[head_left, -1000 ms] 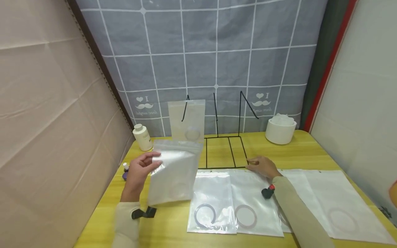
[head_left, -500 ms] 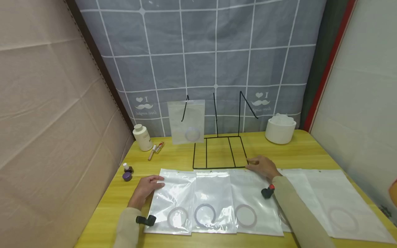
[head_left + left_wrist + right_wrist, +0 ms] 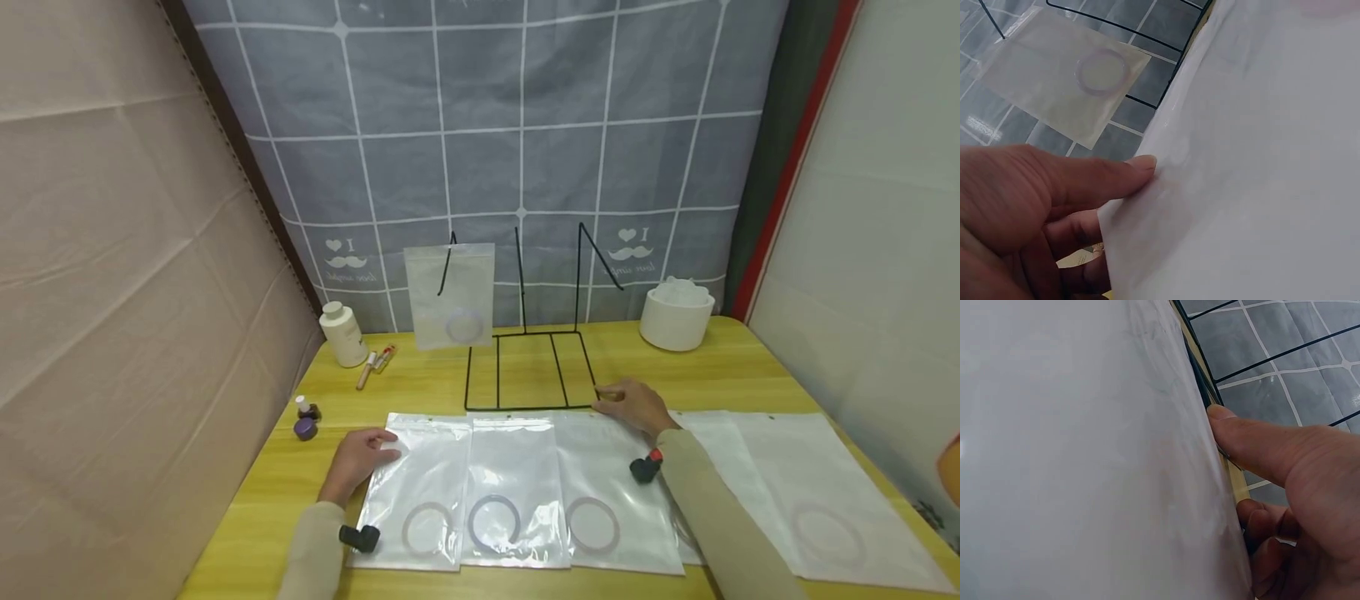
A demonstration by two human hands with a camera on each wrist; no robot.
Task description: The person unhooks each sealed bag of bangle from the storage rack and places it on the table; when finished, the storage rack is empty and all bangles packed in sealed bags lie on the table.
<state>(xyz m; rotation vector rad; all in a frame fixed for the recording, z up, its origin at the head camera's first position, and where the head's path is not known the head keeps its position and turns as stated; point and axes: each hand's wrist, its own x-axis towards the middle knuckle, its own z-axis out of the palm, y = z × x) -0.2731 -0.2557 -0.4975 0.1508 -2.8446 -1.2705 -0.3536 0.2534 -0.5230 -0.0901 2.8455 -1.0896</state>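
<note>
In the head view, a row of clear zip bags, most showing a pale ring inside, lies along the table's front. My left hand (image 3: 356,461) pinches the left edge of the leftmost zip bag (image 3: 429,467); in the left wrist view the thumb is on top and fingers reach beneath. My right hand (image 3: 633,406) grips the front right corner of a black wire rack (image 3: 498,375), with the thumb against the wire in the right wrist view. Another ringed bag (image 3: 423,287) hangs from the rack's left hook. My right forearm covers part of the bags on that side.
A white bottle (image 3: 344,335) and two small tubes (image 3: 367,369) stand or lie at the back left. Nearer are a small bottle and a purple lid (image 3: 305,429). A white round container (image 3: 677,317) is at the back right. A grey checked cloth hangs behind.
One second ago my left hand held the leftmost bag raised and tilted in front of the hanging one; it now lies flat on the table. My right hand has stayed at the rack's corner.
</note>
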